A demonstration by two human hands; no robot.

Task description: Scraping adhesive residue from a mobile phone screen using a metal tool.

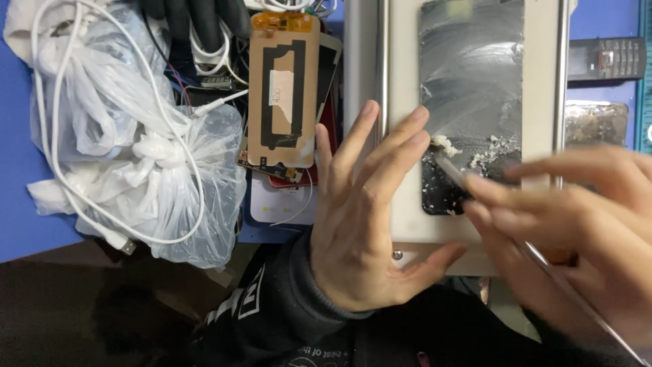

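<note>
Scraping white residue (485,153) off dark glass phone panel (472,81), centre-right; upper part smeared, lower unfinished; right hand (577,224) pinches thin metal scraper (451,170), left hand (370,211) flat open bracing beige metal plate (404,204).

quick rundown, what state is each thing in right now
left hand: open, flat, fingers spread on the pale plate
right hand: shut on thin metal tool
thin metal tool: tilted, tip on the glass
dark glass panel: flat on plate, smeared, white crumbs scraped loose
pale plate: lying flat
clear plastic bag: knotted shut
white cable: loose, unplugged

Grey smeared panel (472,75), white crumbs (490,151), blue table (17,170), white cable (102,224).
</note>
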